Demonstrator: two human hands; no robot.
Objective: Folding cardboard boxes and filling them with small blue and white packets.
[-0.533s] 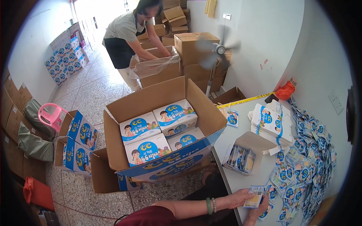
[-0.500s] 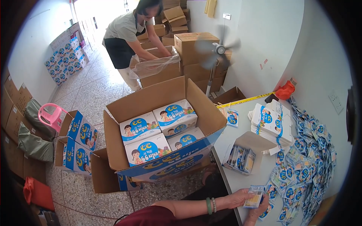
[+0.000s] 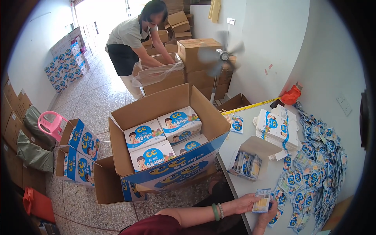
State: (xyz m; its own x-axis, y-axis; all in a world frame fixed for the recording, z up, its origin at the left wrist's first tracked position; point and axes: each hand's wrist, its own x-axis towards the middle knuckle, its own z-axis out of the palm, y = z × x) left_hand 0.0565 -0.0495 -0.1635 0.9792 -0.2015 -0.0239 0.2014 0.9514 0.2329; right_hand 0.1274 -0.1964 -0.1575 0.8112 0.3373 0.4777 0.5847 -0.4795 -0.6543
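Observation:
Over the near part of the white table (image 3: 242,186), my left hand (image 3: 246,203) and my right hand (image 3: 269,214) hold small blue-and-white sachets (image 3: 261,201) between them, fingers closed on their sides. Whether it is one sachet or a short stack I cannot tell. Just beyond, an open small box (image 3: 244,166) stands with its flap raised and several sachets upright inside. To the right lies a large heap of loose sachets (image 3: 313,172). Flattened white cartons (image 3: 274,127) are stacked behind the small box. My left wrist wears a green bangle and a beaded bracelet.
A big open carton (image 3: 176,172) with packed white boxes stands left of the table. Beyond it, a co-worker (image 3: 131,41) reaches into a plastic-lined carton (image 3: 162,80). A fan (image 3: 223,56) spins nearby. A pink stool (image 3: 53,123) and more cartons (image 3: 80,164) stand left.
The view has shifted slightly. My hands have barely moved and still hold the sachets, which are tilted a little more upright. The co-worker's arms remain in the lined carton.

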